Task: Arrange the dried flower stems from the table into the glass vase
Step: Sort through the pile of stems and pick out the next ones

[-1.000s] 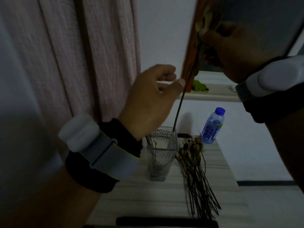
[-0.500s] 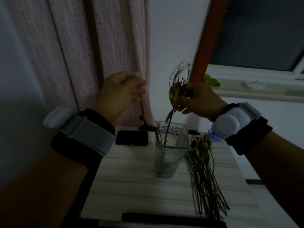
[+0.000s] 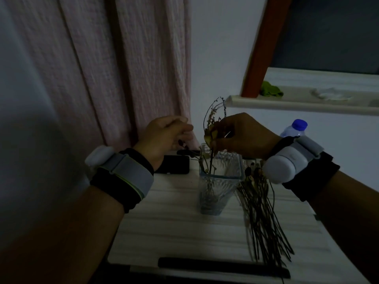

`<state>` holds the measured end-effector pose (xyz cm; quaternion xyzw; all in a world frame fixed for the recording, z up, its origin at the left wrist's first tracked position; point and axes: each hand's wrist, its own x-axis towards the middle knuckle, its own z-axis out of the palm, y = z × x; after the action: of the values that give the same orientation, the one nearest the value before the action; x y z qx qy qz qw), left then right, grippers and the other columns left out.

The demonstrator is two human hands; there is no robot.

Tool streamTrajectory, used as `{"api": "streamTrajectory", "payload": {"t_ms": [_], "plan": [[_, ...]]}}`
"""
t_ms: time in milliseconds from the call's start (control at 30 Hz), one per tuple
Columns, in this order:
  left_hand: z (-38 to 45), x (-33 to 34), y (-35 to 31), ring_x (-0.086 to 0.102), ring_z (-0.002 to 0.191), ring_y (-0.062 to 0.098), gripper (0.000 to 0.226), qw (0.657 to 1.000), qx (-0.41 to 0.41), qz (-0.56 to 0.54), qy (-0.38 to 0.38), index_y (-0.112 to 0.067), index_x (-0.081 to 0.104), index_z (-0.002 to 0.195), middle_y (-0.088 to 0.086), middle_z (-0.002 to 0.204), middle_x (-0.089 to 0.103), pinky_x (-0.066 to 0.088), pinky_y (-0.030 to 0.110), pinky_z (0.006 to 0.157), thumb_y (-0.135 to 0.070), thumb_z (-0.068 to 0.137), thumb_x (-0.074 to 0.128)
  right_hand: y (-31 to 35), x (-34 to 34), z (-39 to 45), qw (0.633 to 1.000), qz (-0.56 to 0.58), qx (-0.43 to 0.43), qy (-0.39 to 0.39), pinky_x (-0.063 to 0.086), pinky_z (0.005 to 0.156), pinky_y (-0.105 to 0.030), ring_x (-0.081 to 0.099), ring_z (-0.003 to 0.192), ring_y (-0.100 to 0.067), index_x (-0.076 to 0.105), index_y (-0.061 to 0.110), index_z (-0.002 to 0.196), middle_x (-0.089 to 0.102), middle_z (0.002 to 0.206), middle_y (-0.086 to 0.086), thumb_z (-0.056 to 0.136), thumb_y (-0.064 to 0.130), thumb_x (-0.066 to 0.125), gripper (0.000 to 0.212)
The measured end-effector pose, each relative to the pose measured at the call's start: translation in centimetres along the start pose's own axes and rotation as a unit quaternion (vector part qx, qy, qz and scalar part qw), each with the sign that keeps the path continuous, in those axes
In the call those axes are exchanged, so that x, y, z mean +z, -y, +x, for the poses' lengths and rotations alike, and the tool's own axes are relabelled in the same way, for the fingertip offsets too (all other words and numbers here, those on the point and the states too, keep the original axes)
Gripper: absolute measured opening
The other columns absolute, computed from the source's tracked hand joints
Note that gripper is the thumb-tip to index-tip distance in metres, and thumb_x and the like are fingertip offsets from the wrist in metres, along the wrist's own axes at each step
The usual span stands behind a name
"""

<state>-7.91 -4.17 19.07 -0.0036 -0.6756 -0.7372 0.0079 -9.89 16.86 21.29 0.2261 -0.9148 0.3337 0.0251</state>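
Note:
A square glass vase stands near the middle of the pale wooden table with a few thin stems inside. My right hand pinches a dried flower stem just above the vase rim, its lower end down inside the glass. My left hand hovers to the left of the vase, fingers loosely curled, holding nothing. A bundle of dried stems lies on the table to the right of the vase.
A dark phone lies behind my left wrist. A water bottle with a blue cap stands at the back right. A black bar runs along the table's front edge. Pink curtain hangs at the left.
My right hand has lowered the stem from high up until its end sits deep in the vase. My left hand let go of the stem and drew back to the left.

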Motion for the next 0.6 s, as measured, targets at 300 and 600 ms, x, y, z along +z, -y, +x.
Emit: {"api": "streamTrajectory", "payload": {"t_ms": [300, 600], "plan": [[0.0, 0.7, 0.0, 0.069, 0.095, 0.02, 0.028, 0.997, 0.027, 0.032, 0.066, -0.01, 0.065, 0.119, 0.006, 0.108, 0.072, 0.051, 0.042, 0.083, -0.023, 0.094, 0.059, -0.3, 1.4, 0.1, 0.994, -0.106, 0.001, -0.01, 0.057, 0.081, -0.04, 0.068, 0.084, -0.018, 0.075, 0.011, 0.095, 0.073, 0.091, -0.005, 0.076, 0.026, 0.083, 0.025], [-0.4, 0.8, -0.2, 0.068, 0.094, 0.021, 0.025, 0.996, 0.033, 0.029, 0.083, -0.012, 0.066, 0.117, 0.009, 0.111, 0.071, 0.052, 0.034, 0.078, -0.021, 0.097, 0.056, -0.7, 2.0, -0.5, 0.989, -0.145, 0.043, -0.007, 0.058, 0.078, -0.041, 0.067, 0.085, -0.017, 0.074, 0.025, 0.098, 0.072, 0.091, 0.004, 0.07, 0.041, 0.083, 0.034]]}}
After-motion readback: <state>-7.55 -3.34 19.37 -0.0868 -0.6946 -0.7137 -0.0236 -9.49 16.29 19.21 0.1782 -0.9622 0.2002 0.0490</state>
